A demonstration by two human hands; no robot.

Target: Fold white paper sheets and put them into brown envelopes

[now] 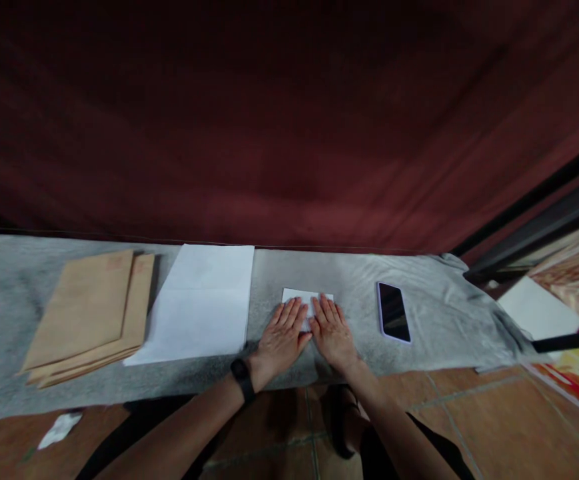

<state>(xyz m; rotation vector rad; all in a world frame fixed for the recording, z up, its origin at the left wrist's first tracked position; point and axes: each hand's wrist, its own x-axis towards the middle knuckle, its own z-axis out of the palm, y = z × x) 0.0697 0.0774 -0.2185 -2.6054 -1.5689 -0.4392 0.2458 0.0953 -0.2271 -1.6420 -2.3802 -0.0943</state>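
Both of my hands rest flat on a small folded piece of white paper (296, 293) on the grey cloth. My left hand (283, 333) covers its left part, fingers stretched out, with a black band on the wrist. My right hand (333, 333) lies over the right part, its fingers also straight, the thumbs close together. Only the paper's far edge and a strip between the hands show; the rest is hidden. Left of my hands lies a larger stack or sheet of white paper (204, 303) with a crease across it.
Brown paper envelopes (84, 307) lie stacked at the left. A phone (394, 312) in a light purple case lies to the right on the grey cloth (444, 313). A dark red curtain (289, 167) hangs behind. A crumpled white tissue (60, 429) is on the tiled floor.
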